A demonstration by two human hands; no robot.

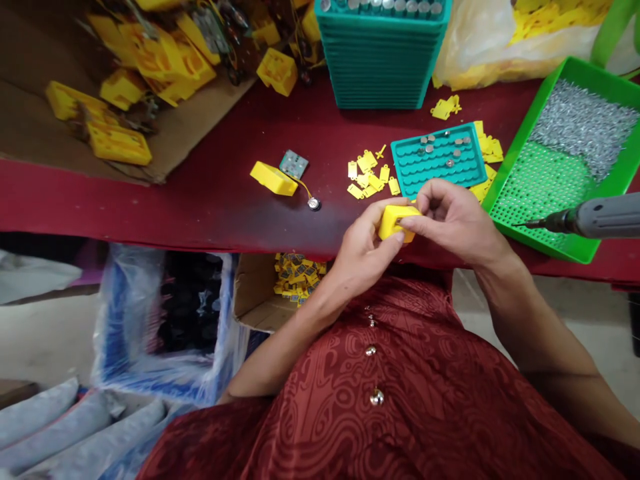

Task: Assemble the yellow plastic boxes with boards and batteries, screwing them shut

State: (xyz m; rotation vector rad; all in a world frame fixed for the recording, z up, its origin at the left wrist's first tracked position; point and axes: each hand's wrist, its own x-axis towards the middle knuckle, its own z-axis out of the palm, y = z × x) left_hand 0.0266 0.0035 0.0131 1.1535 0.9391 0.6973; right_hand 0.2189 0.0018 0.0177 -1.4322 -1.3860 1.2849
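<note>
Together — left hand [365, 245], right hand [457, 223] — they hold a yellow casing [392, 223]

In the middle of the frame are two hands, a left hand [367, 247] and a right hand [457, 223], and one yellow case [393, 223]; left of them lie a second case [273, 179], one board [294, 164] and one silver disc [313, 204]. Above the hands are one flat tray [440, 179] with about nine cells [429, 149], one stack [383, 67] of trays too close-set to count, and tabs [367, 160] too overlapped to count. There are two cartons [187, 143], upper left and below centre, plus one basket [590, 252] and one screwdriver [607, 217] at right.
</note>
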